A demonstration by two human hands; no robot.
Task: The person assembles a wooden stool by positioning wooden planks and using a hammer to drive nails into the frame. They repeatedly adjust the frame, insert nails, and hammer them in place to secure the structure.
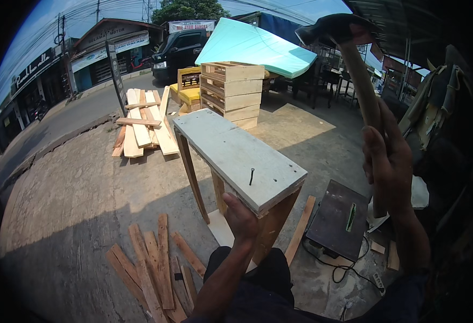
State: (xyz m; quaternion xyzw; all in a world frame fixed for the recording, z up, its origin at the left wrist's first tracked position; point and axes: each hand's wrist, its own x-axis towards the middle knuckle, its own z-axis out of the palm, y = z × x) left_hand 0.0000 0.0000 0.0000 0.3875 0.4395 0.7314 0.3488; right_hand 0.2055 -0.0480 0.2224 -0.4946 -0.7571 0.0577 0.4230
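Hammer (361,81): raised high at the right, dark head uppermost with its striking face turned left, wooden handle slanting down into the right hand; well apart from the nail.
Right hand (390,156): closed around the lower handle, the thumb lying along it; the handle's end shows below the fist.
Left hand (242,218): bent against the left side of the grey-topped wooden frame, close to its near corner, thumb up by the edge; the fingers are partly hidden, so I cannot tell how tightly they press.
Grey-topped wooden frame (231,145): standing on the concrete ground (75,204) before the person's knees, its long top running away toward the upper left, wooden uprights below and a pale board low down.
Nail (251,176): dark, sticking up from the near part of the grey top, leaning slightly, most of its shank exposed.
Right of the frame: a wood strip (301,229) on the ground, then a dark flat-topped box (336,226) with a narrow slot, a black cord (363,274) looping beside it.
Lower left: loose brown strips (163,264), overlapping at angles.
Beyond the frame: a stack of pale wooden frames (236,91), a pile of planks (142,126) to its left, a yellow seat (189,91) between them.
Farther back: a light blue sheet (258,48) and a black vehicle (180,51) near the road (48,129).
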